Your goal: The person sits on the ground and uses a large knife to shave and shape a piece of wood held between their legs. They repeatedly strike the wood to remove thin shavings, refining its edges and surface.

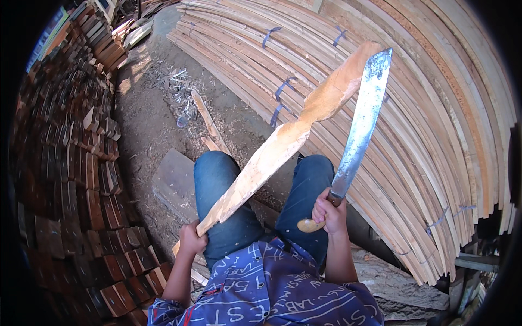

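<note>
My left hand (193,239) is closed round the narrow lower end of a long piece of rough-hewn pale wood (260,163). The wood slants up and away to the right across my lap, with a notched waist partway and a broader blade-like far part. In my right hand (330,213) is the handle of a machete (360,125), its broad, slightly curved steel blade pointing up and away. The blade's tip lies in view right beside the wood's far end; whether they touch I cannot tell.
Bundles of long thin wooden strips (435,108), tied with blue bands, fill the right side. Stacked dark wood blocks (81,179) wall the left. On the dirt ground (147,103) lie wood chips, a loose stick (209,122) and a flat board (175,179) by my knee.
</note>
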Action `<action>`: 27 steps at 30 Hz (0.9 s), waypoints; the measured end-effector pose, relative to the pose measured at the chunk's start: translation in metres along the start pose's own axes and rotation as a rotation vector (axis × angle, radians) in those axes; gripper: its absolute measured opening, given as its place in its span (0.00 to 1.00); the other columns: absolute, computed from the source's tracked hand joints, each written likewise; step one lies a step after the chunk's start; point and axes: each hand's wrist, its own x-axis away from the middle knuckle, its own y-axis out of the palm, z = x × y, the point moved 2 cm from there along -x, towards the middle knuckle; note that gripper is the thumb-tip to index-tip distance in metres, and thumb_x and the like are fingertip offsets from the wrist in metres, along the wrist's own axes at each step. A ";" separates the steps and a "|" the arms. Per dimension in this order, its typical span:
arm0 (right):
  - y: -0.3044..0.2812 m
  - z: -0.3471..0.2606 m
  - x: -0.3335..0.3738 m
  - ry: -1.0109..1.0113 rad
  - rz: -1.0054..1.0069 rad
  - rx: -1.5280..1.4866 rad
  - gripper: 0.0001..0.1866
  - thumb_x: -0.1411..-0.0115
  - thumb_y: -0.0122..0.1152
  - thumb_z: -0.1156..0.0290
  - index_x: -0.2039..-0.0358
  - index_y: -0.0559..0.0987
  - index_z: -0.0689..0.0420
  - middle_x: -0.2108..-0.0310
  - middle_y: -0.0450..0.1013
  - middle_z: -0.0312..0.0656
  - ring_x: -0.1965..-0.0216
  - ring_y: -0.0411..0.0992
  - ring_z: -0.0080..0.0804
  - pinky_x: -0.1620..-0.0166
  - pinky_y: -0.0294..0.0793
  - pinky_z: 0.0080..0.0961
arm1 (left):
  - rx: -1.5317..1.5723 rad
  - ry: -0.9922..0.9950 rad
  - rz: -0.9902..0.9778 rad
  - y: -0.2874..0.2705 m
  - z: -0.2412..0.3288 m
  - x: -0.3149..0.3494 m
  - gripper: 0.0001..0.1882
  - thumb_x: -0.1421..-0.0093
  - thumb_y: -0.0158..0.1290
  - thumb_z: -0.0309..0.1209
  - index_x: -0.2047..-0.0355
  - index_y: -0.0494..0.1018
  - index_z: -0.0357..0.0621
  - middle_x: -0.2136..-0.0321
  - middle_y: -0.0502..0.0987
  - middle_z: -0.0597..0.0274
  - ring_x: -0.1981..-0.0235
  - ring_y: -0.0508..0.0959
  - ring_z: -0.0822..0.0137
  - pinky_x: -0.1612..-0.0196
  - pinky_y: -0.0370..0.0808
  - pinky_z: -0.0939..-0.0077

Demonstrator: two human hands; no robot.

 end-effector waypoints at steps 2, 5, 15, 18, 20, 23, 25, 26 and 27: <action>-0.002 0.001 -0.001 -0.012 0.014 0.026 0.10 0.42 0.57 0.80 0.77 0.67 0.59 0.90 0.60 0.33 0.90 0.60 0.20 0.85 0.61 0.20 | 0.037 0.002 -0.048 -0.001 -0.006 -0.003 0.14 0.61 0.50 0.31 0.72 0.75 0.37 0.77 0.74 0.36 0.71 0.76 0.38 0.66 0.74 0.54; -0.005 0.001 -0.002 -0.035 0.014 0.054 0.10 0.42 0.57 0.80 0.77 0.67 0.59 0.89 0.61 0.34 0.90 0.61 0.19 0.85 0.61 0.20 | 0.127 0.006 -0.182 -0.006 -0.014 -0.009 0.14 0.61 0.51 0.28 0.72 0.75 0.34 0.80 0.75 0.41 0.75 0.79 0.47 0.67 0.74 0.60; -0.004 -0.006 0.000 -0.051 0.004 0.163 0.08 0.42 0.58 0.80 0.76 0.68 0.61 0.89 0.63 0.34 0.90 0.62 0.19 0.84 0.62 0.19 | 0.381 -0.119 -0.599 -0.023 -0.032 -0.029 0.05 0.60 0.53 0.23 0.79 0.71 0.36 0.85 0.70 0.65 0.82 0.68 0.75 0.77 0.66 0.76; -0.005 -0.004 0.001 -0.019 0.020 0.176 0.08 0.42 0.59 0.79 0.75 0.69 0.61 0.88 0.63 0.34 0.89 0.62 0.19 0.84 0.62 0.19 | 0.576 -0.252 -0.769 -0.028 -0.042 -0.034 0.06 0.62 0.53 0.23 0.79 0.70 0.38 0.86 0.68 0.67 0.85 0.66 0.76 0.82 0.62 0.78; -0.003 -0.004 0.002 -0.007 0.031 0.191 0.07 0.42 0.59 0.79 0.74 0.69 0.62 0.87 0.64 0.35 0.89 0.62 0.19 0.84 0.61 0.19 | 0.761 -0.307 -0.855 -0.031 -0.044 -0.036 0.09 0.63 0.53 0.23 0.77 0.69 0.38 0.86 0.67 0.67 0.88 0.65 0.75 0.84 0.60 0.78; -0.001 -0.006 0.004 -0.002 0.046 0.218 0.07 0.42 0.59 0.79 0.74 0.69 0.61 0.86 0.65 0.35 0.88 0.63 0.18 0.84 0.61 0.18 | 0.912 -0.369 -0.939 -0.036 -0.043 -0.034 0.12 0.63 0.53 0.24 0.74 0.69 0.37 0.86 0.67 0.66 0.88 0.65 0.73 0.84 0.60 0.78; -0.001 -0.005 0.006 -0.014 0.057 0.245 0.07 0.42 0.59 0.78 0.73 0.70 0.61 0.85 0.65 0.35 0.88 0.63 0.18 0.84 0.61 0.18 | 1.002 -0.378 -0.983 -0.038 -0.044 -0.032 0.13 0.63 0.53 0.24 0.73 0.68 0.37 0.86 0.66 0.65 0.88 0.64 0.73 0.84 0.59 0.78; -0.002 -0.005 0.006 -0.026 0.061 0.263 0.07 0.42 0.59 0.78 0.73 0.70 0.61 0.85 0.65 0.34 0.88 0.63 0.18 0.84 0.61 0.18 | 1.048 -0.382 -1.004 -0.038 -0.044 -0.030 0.13 0.63 0.53 0.24 0.73 0.68 0.37 0.87 0.65 0.65 0.88 0.64 0.73 0.84 0.59 0.78; -0.002 -0.004 0.007 -0.037 0.066 0.280 0.07 0.42 0.59 0.78 0.72 0.70 0.61 0.85 0.65 0.34 0.88 0.63 0.18 0.84 0.61 0.18 | 1.048 -0.377 -1.001 -0.038 -0.043 -0.028 0.13 0.62 0.53 0.25 0.72 0.68 0.37 0.86 0.65 0.65 0.88 0.64 0.74 0.84 0.59 0.78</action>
